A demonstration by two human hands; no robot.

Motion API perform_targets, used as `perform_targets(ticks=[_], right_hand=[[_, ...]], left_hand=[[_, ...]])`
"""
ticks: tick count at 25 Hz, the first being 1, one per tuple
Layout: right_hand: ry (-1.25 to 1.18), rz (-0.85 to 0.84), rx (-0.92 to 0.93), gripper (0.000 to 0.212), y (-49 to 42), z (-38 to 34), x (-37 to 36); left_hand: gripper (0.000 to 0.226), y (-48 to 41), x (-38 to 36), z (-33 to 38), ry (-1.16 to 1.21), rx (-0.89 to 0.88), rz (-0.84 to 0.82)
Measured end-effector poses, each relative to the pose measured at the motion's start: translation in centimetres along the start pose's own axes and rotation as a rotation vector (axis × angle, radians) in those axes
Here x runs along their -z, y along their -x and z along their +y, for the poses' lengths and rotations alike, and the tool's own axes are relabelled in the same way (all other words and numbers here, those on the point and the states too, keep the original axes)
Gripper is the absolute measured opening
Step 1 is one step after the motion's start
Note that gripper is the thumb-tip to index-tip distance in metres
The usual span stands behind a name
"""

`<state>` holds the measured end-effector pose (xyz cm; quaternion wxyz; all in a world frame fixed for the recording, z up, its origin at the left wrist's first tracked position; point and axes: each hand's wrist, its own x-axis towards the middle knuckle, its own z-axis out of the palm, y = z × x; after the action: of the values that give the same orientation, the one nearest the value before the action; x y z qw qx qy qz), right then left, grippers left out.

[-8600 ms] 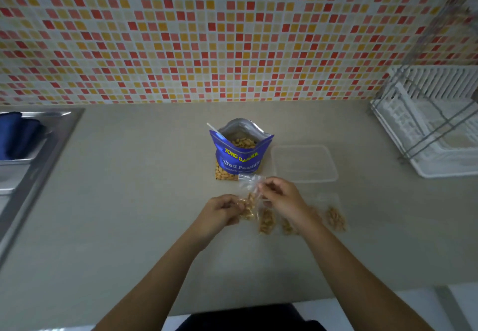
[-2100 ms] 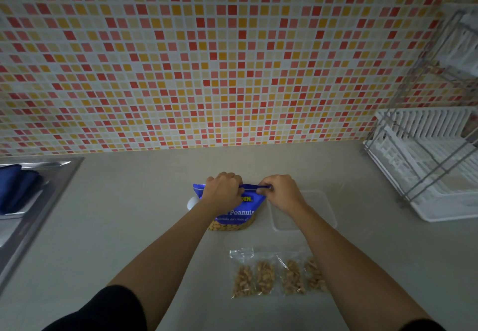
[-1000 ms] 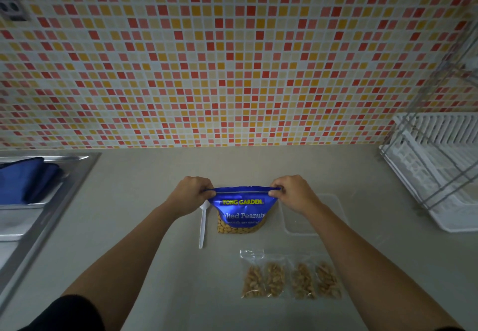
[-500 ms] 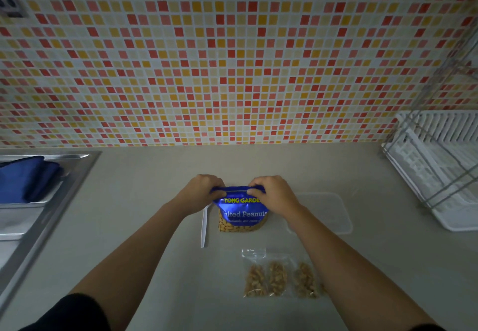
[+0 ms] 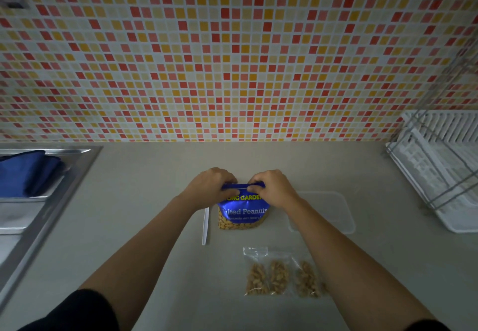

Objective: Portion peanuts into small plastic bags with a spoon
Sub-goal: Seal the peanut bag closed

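Peanuts show through a clear window at the foot of the glossy blue pouch [image 5: 243,209], a soft, flat-bottomed pack standing upright on the smooth, matt beige counter [image 5: 144,201]. Just left of it lies a slim white plastic spoon [image 5: 205,224], its handle pointing toward the person. Nearer the person, a row of small bags [image 5: 279,276] of thin, crinkled clear film lies flat, each with a clump of nuts; the row's right end runs under the right forearm. A shallow, translucent rectangular container [image 5: 333,209] with rounded corners sits to the pouch's right. Farther out are a steel sink [image 5: 38,216] holding a folded blue cloth [image 5: 25,172], a white slatted dish rack [image 5: 439,170], and a wall [image 5: 232,59] of small square tiles in red, orange and cream. A second ago the hands pinched the pouch's two top corners, stretching the mouth wide; now they have come together at the middle of the top edge. The left hand [image 5: 210,184] and right hand [image 5: 274,188] sit side by side over that edge, fingers curled behind and thumbs in front, pinching the strip flat, with the pouch's body hanging below them.
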<state>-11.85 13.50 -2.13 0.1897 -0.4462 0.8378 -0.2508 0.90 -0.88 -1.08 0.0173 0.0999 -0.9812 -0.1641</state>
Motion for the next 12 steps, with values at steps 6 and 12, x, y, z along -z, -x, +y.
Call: perform_targets(ticks=[6,12], right_hand=[[-0.022,0.039,0.002,0.016,0.2,-0.1,-0.5],[-0.018,0.049,0.012,0.014,0.3,-0.1,-0.7]], left_hand=[[0.026,-0.8,-1.1,0.8,-0.105,0.028,0.026],[0.025,0.6,-0.4,-0.8,-0.139,0.107,-0.007]])
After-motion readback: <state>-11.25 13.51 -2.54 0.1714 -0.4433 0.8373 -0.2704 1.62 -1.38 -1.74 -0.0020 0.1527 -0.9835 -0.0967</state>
